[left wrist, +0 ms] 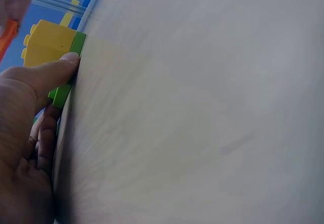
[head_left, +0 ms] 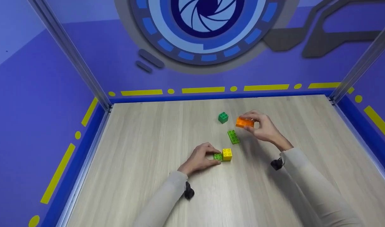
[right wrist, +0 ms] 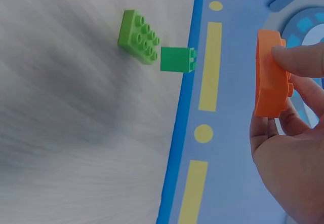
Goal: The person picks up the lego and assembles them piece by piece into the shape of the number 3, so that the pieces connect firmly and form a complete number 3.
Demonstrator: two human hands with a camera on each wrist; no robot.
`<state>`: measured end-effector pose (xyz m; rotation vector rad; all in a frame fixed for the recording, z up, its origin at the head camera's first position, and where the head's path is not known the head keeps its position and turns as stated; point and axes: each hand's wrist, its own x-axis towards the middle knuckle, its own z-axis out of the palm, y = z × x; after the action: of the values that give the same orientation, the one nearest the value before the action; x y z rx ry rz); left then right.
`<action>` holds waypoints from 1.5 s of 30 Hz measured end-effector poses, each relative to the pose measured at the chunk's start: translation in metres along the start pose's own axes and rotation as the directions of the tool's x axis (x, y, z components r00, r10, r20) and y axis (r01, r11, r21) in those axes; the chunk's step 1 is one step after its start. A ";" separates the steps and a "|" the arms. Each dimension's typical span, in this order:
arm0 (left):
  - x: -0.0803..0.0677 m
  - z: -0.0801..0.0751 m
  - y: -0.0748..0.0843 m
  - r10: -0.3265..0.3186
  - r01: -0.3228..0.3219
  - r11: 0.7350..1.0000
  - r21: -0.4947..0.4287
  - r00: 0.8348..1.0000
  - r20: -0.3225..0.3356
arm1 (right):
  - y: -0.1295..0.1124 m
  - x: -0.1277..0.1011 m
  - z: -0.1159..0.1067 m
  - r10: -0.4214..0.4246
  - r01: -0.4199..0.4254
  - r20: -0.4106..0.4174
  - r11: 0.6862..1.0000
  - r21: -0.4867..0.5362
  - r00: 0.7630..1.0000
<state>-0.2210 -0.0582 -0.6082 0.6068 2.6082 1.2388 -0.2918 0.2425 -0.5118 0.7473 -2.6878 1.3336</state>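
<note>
My right hand (head_left: 258, 124) holds an orange brick (head_left: 244, 122) just above the wooden table (head_left: 142, 176), pinched between thumb and fingers; in the right wrist view the orange brick (right wrist: 271, 77) shows edge-on. My left hand (head_left: 203, 156) rests on the table and grips a light green flat brick (head_left: 217, 156) that carries a yellow brick (head_left: 227, 154). The thumb (left wrist: 50, 72) presses the green edge (left wrist: 76, 51) below the yellow brick (left wrist: 48, 44). A light green flat plate (head_left: 233, 136) lies between the hands. A dark green small brick (head_left: 223, 117) stands behind it.
The table is walled by blue and purple panels with yellow dashes (head_left: 203, 90). Metal posts (head_left: 69, 53) stand at the back corners. In the right wrist view the green plate (right wrist: 137, 35) and the dark green brick (right wrist: 177, 60) lie near the blue border.
</note>
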 end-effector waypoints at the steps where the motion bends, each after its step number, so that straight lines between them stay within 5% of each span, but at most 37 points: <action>1: 0.000 0.000 0.000 0.003 -0.003 1.000 0.001 1.000 0.000 | -0.001 0.000 0.000 -0.003 0.003 0.005 1.000 0.002 1.000; 20: 0.000 0.002 -0.001 0.044 -0.043 0.999 0.016 0.999 -0.023 | -0.031 -0.007 0.015 -0.042 0.039 0.123 0.999 0.024 0.992; 45: -0.001 0.000 0.001 0.046 -0.046 0.999 0.026 0.999 -0.015 | -0.039 -0.013 0.037 -0.139 0.129 0.176 0.989 0.069 0.975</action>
<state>-0.2200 -0.0581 -0.6075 0.6683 2.6410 1.2297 -0.2570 0.1995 -0.5089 1.0851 -2.6830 1.3781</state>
